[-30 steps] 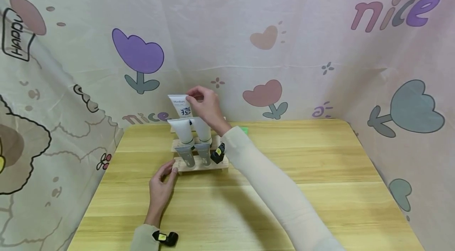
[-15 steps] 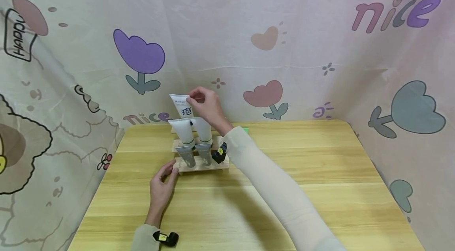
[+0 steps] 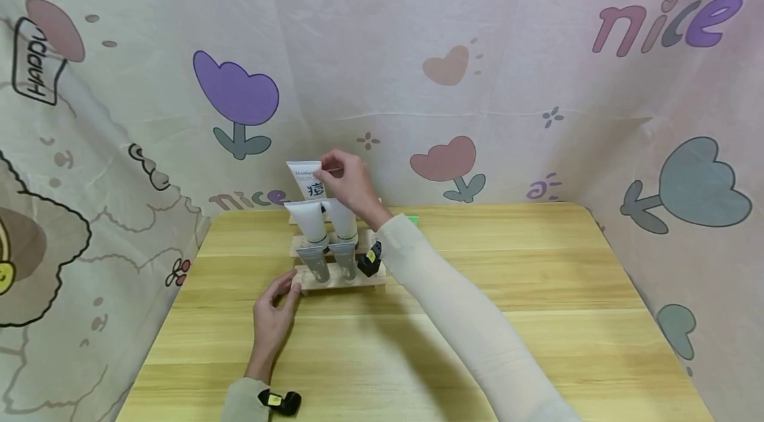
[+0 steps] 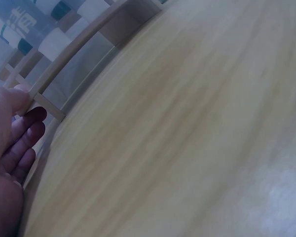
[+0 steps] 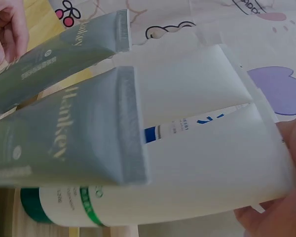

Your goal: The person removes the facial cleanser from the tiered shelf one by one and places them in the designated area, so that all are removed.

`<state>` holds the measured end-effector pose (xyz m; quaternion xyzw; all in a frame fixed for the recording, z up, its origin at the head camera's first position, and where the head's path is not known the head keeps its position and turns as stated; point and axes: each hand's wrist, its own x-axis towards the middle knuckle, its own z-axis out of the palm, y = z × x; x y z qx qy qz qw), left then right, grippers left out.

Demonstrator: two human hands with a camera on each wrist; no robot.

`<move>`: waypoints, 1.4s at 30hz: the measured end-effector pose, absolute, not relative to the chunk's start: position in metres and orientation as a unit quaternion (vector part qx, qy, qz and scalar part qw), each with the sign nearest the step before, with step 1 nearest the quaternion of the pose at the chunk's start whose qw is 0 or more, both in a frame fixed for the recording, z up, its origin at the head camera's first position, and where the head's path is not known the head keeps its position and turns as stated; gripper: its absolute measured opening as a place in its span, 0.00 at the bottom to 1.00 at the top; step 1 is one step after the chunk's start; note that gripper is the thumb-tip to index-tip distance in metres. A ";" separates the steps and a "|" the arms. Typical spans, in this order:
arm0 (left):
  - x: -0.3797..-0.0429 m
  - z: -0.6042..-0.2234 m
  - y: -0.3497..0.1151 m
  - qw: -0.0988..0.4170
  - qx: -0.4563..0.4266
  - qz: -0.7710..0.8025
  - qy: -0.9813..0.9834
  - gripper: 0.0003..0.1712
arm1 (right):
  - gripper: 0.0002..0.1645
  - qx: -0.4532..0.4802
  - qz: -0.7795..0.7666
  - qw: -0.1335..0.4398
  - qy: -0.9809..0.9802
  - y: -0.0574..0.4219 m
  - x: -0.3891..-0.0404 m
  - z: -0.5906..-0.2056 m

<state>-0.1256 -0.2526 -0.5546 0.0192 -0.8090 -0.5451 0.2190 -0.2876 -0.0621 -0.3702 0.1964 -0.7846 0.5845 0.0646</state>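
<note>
Clearly, good work here rests on two grips acting together. The right hand [image 3: 349, 178] pinches the upper corner of a white, flat-ended plastic tube with blue lettering [image 3: 307, 180], positioned at the rear of a pale wooden tiered rack [image 3: 331, 284], behind two larger plain white tubes [image 3: 307, 220] on the middle step. The left hand [image 3: 274, 317] grasps the left front end of the rack's lowest step, just above the bench [image 3: 525, 269]; a light, steady brace there should prevent sliding without tipping anything. Because the lettered tube's lower end is hidden, whether it sits firmly is impossible to tell, so small vertical adjustments seem safer than sideways ones. The right wrist probably needs to stay high too, since two small grey-green tubes [image 3: 314, 265] stand near it on the lowest step and could be knocked.
</note>
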 end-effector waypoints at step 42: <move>-0.126 -0.556 -0.253 0.220 0.022 -0.535 -0.815 0.17 | 0.15 0.180 0.700 0.135 -0.678 0.026 -0.277 -0.367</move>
